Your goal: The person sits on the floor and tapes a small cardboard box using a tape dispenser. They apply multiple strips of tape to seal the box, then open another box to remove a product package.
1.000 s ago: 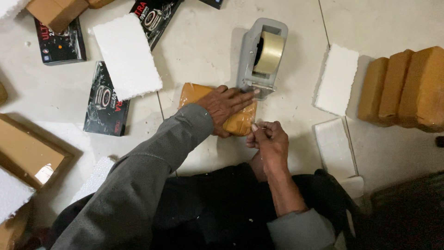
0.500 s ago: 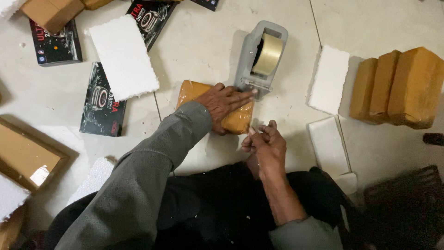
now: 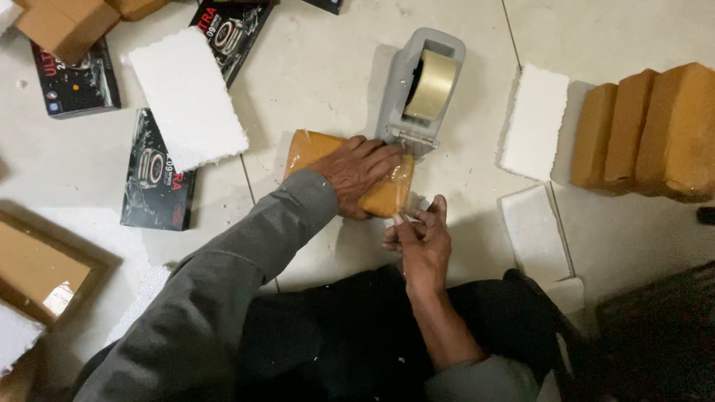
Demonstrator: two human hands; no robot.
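The small flat parcel wrapped in brown tape (image 3: pixel 376 195) is lying on the floor tiles, pinned under the flat left hand (image 3: pixel 357 173). The right hand (image 3: pixel 418 237) is pinching a clear tape strip running from the grey tape dispenser (image 3: pixel 417 93). Wrapping looks nearly finished; three finished brown parcels (image 3: pixel 648 130) are standing nearby.

Glossy taped parcel (image 3: pixel 376 195), rough foam (image 3: pixel 186 97)

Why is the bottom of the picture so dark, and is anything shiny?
Head view: light falls on the pale floor, while the dark lap soaks it up; the tape roll shines a little, and the tape dispenser casts a soft shadow to its left; nothing looks blurry.
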